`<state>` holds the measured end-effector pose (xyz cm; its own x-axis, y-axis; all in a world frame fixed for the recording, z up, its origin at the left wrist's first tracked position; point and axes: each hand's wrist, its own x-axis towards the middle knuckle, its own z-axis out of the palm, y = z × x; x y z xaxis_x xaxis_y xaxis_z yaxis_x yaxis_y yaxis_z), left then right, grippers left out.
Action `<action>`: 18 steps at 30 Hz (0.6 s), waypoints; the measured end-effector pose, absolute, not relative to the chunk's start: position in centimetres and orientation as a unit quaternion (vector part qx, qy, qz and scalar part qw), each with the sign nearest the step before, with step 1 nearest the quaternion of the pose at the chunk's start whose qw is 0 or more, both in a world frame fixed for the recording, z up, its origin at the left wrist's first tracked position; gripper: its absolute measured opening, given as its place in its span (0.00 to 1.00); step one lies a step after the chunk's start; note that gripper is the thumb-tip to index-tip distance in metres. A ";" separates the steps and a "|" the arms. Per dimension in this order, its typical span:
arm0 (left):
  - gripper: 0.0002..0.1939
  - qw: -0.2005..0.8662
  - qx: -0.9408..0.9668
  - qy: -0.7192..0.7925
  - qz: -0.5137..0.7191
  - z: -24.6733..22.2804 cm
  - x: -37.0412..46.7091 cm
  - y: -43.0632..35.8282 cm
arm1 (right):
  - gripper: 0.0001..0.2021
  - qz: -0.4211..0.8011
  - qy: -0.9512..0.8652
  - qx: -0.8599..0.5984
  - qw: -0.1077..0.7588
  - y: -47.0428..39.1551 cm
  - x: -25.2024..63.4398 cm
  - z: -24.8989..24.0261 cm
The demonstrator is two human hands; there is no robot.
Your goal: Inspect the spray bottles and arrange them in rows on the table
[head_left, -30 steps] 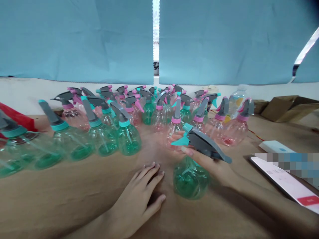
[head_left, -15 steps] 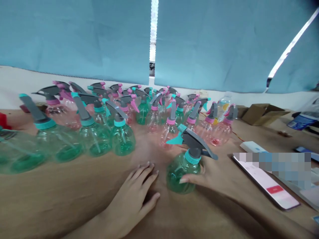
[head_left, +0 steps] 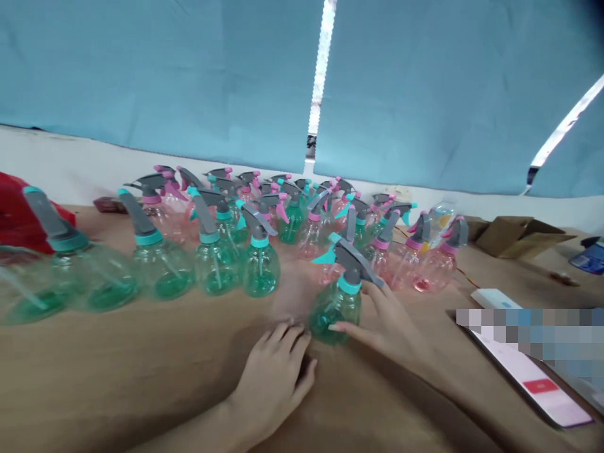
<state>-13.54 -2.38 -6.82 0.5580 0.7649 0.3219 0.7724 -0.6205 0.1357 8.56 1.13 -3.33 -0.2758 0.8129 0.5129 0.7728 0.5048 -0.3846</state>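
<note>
My right hand (head_left: 384, 324) is wrapped round the side of a green clear spray bottle (head_left: 336, 311) with a turquoise collar and a grey trigger head. The bottle leans slightly, its turquoise nozzle pointing left, and I cannot tell whether its base touches the table. My left hand (head_left: 276, 371) rests palm down on the table just left of it, fingers loosely bent and holding nothing. Its fingertips are close to the bottle's base. To the left, a row of green spray bottles ends with one green bottle (head_left: 261, 270). Behind the held bottle stand pink spray bottles (head_left: 436, 267).
Many more pink and green bottles crowd the back of the wooden table (head_left: 155, 365). On the right lie a phone (head_left: 533, 377) with a lit screen, a white box (head_left: 495, 297) and an open cardboard box (head_left: 519, 236). A red bag (head_left: 28, 214) sits far left.
The view has swung a little to the left. My right hand has carried the green spray bottle left and slightly away, nearer the green row. My left fingers have curled a bit more.
</note>
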 end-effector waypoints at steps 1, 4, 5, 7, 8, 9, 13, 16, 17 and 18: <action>0.15 0.017 -0.877 -0.444 -0.185 -6.8 -13.5 -2.6 | 0.30 0.032 -0.804 -0.487 0.339 1.7 7.9 -3.1; 0.11 0.021 -0.875 -0.433 -0.216 -6.7 -13.4 -3.1 | 0.27 0.038 -0.811 -0.474 0.340 3.2 6.0 -2.8; 0.10 0.009 -0.880 -0.416 -0.227 -6.6 -13.5 -3.2 | 0.28 0.040 -0.810 -0.474 0.344 3.6 5.5 -2.7; 0.09 -0.033 -0.890 -0.377 -0.253 -6.5 -13.5 -3.3 | 0.29 0.039 -0.806 -0.475 0.352 4.3 4.5 -2.9; 0.09 -0.056 -0.892 -0.361 -0.266 -6.4 -13.5 -3.4 | 0.30 0.032 -0.804 -0.476 0.355 4.7 4.1 -3.0; 0.09 -0.075 -0.891 -0.352 -0.278 -6.3 -13.6 -3.4 | 0.31 0.022 -0.803 -0.478 0.356 5.0 3.7 -3.1; 0.09 -0.119 -0.883 -0.336 -0.306 -6.1 -13.7 -3.3 | 0.33 -0.015 -0.804 -0.482 0.347 6.4 2.7 -3.2; 0.10 -0.134 -0.884 -0.320 -0.314 -6.0 -13.8 -3.2 | 0.34 -0.030 -0.804 -0.487 0.340 7.1 2.3 -3.0; 0.10 -0.138 -0.883 -0.319 -0.314 -6.0 -13.8 -3.2 | 0.34 -0.038 -0.803 -0.492 0.334 7.3 2.2 -3.0; 0.10 -0.141 -0.882 -0.321 -0.315 -6.0 -13.8 -3.2 | 0.34 -0.048 -0.801 -0.499 0.326 7.4 2.1 -2.9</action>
